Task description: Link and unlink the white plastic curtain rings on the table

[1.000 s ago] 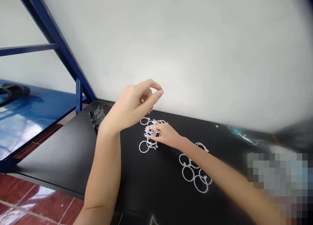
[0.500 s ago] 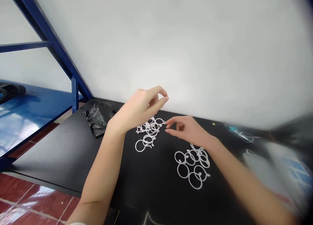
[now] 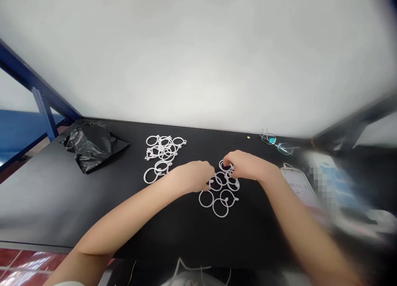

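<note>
White plastic curtain rings with small eyelets lie in two loose groups on the black table [image 3: 173, 232]. Over the upper left of the right-hand ring group [image 3: 220, 207], my left hand [image 3: 195, 176] has its fingers curled down, closed around a ring that they largely cover. My right hand [image 3: 243, 165] reaches in from the other side, thumb and forefinger closed at a ring [image 3: 223, 166] at the top of the same group. Farther left, the other ring group [image 3: 166, 143] lies in an overlapping heap, its lower end partly behind my left forearm.
A crumpled black plastic bag [image 3: 89, 143] lies at the table's back left. Eyeglasses [image 3: 276, 145] and a tiny yellow bit [image 3: 248, 137] lie near the white wall [image 3: 198, 62]. A phone [image 3: 299, 186] rests at the right. Blue metal framing [image 3: 45, 112] stands left.
Both hands have come down to the right-hand ring group; my left hand has left the space above the left group. The view has shifted, showing more of the bag and phone.
</note>
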`<action>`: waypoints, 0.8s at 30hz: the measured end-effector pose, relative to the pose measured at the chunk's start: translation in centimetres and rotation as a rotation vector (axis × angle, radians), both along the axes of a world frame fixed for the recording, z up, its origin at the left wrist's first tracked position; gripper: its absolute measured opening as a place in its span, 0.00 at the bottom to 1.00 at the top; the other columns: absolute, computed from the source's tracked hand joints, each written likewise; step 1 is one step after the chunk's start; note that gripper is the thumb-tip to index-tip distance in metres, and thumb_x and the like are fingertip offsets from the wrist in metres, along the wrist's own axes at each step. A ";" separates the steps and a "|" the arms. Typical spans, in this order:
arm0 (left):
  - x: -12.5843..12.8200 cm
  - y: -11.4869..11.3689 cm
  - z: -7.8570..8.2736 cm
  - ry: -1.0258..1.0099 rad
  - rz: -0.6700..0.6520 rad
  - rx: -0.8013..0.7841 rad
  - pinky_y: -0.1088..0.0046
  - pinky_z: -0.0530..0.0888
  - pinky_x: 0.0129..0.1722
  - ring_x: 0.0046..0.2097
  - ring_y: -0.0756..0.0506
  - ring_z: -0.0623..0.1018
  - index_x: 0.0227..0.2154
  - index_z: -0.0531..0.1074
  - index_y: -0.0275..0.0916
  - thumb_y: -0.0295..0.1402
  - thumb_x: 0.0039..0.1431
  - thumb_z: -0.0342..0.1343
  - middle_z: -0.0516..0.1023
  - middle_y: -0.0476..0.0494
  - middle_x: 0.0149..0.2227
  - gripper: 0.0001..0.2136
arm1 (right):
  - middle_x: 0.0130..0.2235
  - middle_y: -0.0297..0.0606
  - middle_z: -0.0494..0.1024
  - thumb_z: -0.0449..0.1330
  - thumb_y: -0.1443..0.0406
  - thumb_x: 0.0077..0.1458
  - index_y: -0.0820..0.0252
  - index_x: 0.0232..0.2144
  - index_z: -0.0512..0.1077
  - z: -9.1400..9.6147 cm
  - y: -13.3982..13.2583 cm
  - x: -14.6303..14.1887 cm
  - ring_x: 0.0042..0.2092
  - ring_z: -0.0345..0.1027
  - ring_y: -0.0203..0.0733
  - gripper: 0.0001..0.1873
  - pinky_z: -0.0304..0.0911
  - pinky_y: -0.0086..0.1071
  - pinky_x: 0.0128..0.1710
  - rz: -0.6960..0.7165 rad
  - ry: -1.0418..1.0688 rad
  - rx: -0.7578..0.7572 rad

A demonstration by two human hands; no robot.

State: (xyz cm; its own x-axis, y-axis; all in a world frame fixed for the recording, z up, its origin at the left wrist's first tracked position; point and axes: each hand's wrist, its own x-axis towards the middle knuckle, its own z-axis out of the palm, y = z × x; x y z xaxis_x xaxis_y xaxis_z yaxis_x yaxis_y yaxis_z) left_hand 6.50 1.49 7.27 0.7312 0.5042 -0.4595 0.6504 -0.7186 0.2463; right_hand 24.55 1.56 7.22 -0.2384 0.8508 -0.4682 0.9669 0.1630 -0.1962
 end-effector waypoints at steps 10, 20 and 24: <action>0.8 -0.2 -1.2 0.054 -0.071 0.111 0.70 0.72 0.30 0.36 0.40 0.80 0.30 0.74 0.33 0.17 0.50 0.52 0.78 0.36 0.34 0.09 | 0.26 0.36 0.72 0.58 0.81 0.37 0.59 0.20 0.64 -1.7 0.7 -0.9 0.25 0.64 0.37 0.13 0.49 0.31 0.24 0.058 -0.046 0.029; -3.7 1.7 4.0 -0.539 0.216 0.208 0.72 0.68 0.33 0.38 0.45 0.74 0.41 0.68 0.41 0.26 0.53 0.51 0.74 0.47 0.35 0.12 | 0.23 0.28 0.68 0.59 0.71 0.45 0.58 0.28 0.71 3.6 -1.1 1.6 0.24 0.58 0.32 0.06 0.51 0.29 0.24 0.028 0.428 0.309; -4.7 0.9 6.1 -0.857 0.333 0.127 0.74 0.68 0.33 0.38 0.48 0.72 0.44 0.67 0.42 0.28 0.56 0.52 0.72 0.48 0.36 0.12 | 0.25 0.30 0.69 0.60 0.69 0.50 0.54 0.32 0.73 6.1 -3.5 1.5 0.22 0.57 0.31 0.06 0.52 0.28 0.20 0.034 0.657 0.561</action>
State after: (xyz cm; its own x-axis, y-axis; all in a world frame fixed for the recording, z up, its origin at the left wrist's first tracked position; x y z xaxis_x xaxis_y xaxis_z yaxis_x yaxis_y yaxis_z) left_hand 1.76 2.42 13.35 0.6039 0.7588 0.2439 0.4600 -0.5817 0.6709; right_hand 26.08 -1.99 13.32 -0.3434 0.9023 0.2606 0.6784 0.4302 -0.5955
